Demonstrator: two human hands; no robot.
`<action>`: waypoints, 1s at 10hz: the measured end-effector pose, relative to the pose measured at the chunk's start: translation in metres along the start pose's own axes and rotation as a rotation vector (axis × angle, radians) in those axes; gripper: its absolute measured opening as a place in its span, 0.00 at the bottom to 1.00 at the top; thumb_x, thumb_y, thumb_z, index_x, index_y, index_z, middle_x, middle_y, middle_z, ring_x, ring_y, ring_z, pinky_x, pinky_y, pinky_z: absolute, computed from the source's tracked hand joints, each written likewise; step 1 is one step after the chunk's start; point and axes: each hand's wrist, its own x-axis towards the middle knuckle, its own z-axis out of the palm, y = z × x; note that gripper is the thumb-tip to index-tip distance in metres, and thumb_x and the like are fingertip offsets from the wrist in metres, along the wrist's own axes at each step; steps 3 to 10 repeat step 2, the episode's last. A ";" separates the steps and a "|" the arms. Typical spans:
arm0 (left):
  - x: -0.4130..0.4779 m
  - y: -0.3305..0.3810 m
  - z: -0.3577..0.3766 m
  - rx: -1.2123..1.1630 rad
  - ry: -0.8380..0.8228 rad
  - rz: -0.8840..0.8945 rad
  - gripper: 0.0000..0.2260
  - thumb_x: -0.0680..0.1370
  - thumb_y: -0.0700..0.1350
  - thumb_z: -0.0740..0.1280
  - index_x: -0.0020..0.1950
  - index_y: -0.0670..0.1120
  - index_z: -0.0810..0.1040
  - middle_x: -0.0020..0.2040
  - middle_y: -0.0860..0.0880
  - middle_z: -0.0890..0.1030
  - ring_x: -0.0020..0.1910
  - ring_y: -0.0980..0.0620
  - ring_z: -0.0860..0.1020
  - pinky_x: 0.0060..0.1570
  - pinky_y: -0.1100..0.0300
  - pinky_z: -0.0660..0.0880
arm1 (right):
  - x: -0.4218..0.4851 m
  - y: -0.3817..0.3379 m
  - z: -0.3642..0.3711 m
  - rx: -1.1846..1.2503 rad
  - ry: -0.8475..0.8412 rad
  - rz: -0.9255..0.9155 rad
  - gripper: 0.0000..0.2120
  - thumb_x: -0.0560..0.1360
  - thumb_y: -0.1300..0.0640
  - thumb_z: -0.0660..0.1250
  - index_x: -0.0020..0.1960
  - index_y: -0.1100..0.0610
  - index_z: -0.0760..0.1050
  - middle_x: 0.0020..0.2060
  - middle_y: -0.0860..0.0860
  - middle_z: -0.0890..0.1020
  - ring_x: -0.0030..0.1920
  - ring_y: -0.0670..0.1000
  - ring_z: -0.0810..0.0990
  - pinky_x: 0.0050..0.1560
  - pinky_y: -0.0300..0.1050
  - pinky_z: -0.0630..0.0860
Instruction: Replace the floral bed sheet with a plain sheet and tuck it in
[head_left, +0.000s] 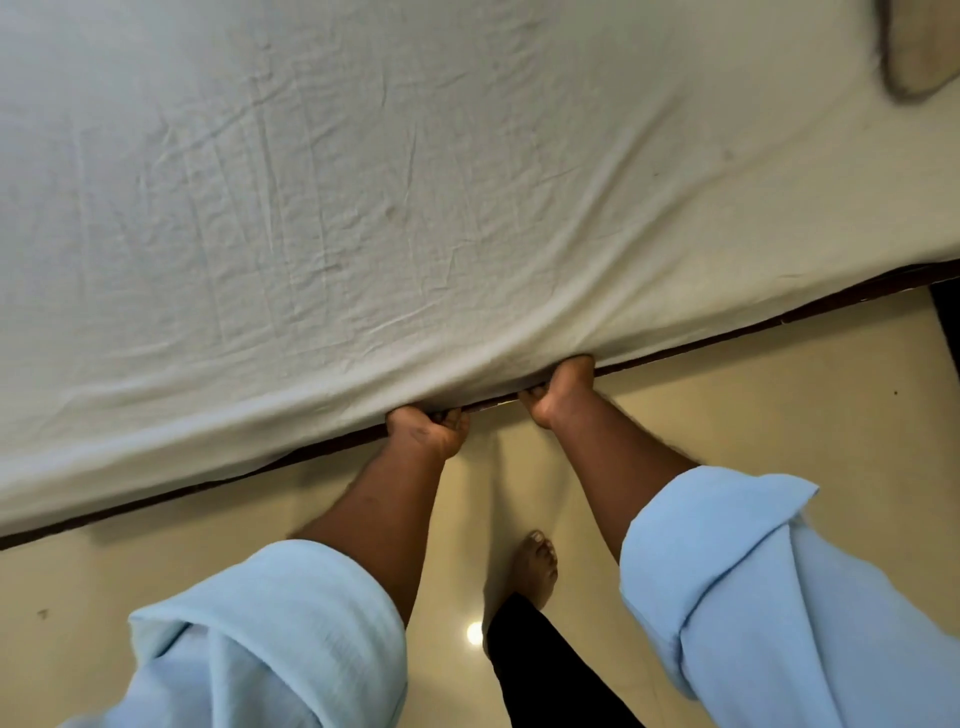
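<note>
A plain white sheet (363, 197) covers the whole bed top, wrinkled and pulled down over the near edge. My left hand (427, 430) and my right hand (560, 391) are side by side at that edge, fingers curled under the sheet's hem where it meets the dark bed frame (779, 317). The fingertips are hidden beneath the fabric. Both forearms come up from rolled light-blue sleeves. No floral sheet is in view.
A beige pillow corner (919, 47) lies at the bed's top right. Glossy cream floor tiles (156, 587) run along the near side of the bed. My bare foot (535, 566) and a black trouser leg stand between my arms.
</note>
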 end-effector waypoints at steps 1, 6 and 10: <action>-0.023 0.005 0.001 0.012 0.024 -0.013 0.23 0.83 0.54 0.50 0.71 0.42 0.70 0.62 0.42 0.78 0.62 0.43 0.79 0.65 0.46 0.72 | -0.023 0.001 -0.001 -0.067 0.063 0.010 0.26 0.81 0.39 0.50 0.70 0.52 0.73 0.64 0.54 0.80 0.60 0.57 0.81 0.62 0.53 0.77; -0.048 0.009 -0.003 0.034 -0.007 -0.037 0.23 0.85 0.49 0.46 0.75 0.43 0.67 0.68 0.43 0.76 0.69 0.43 0.74 0.72 0.45 0.66 | -0.049 0.002 0.001 -0.041 0.030 0.010 0.29 0.80 0.39 0.50 0.72 0.55 0.72 0.65 0.56 0.79 0.65 0.57 0.78 0.67 0.54 0.72; -0.048 0.009 -0.003 0.034 -0.007 -0.037 0.23 0.85 0.49 0.46 0.75 0.43 0.67 0.68 0.43 0.76 0.69 0.43 0.74 0.72 0.45 0.66 | -0.049 0.002 0.001 -0.041 0.030 0.010 0.29 0.80 0.39 0.50 0.72 0.55 0.72 0.65 0.56 0.79 0.65 0.57 0.78 0.67 0.54 0.72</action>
